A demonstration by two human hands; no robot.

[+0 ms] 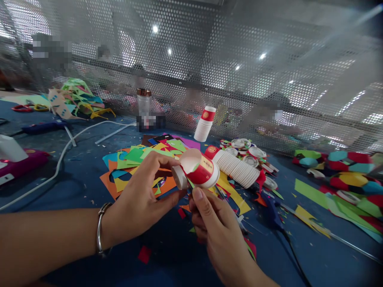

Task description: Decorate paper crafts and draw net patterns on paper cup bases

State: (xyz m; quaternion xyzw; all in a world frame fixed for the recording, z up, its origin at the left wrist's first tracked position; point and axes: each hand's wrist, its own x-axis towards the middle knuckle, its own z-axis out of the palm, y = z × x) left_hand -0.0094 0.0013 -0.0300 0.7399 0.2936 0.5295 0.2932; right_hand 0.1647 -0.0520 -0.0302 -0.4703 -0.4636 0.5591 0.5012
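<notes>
A red and white paper cup (pixel 202 169) is held up on its side in front of me, its wall cut open toward the left. My left hand (pixel 149 191) pinches a white curled part at the cup's left end between thumb and fingers. From below, my right hand (pixel 214 227) is closed, its thumb up against the cup's lower edge. A thin dark bit shows above that thumb; what the fingers wrap is hidden. Just behind the cup lies a stack of paper cups (pixel 237 167) on its side.
Coloured paper sheets (pixel 134 159) and scraps cover the blue table (pixel 104 263). An upright cup stack (pixel 205 125) and a tumbler (pixel 144 105) stand by the perforated metal screen (pixel 185 48). Blue glue guns (pixel 272 213) lie right and left. A white cable (pixel 62 153) crosses the left side.
</notes>
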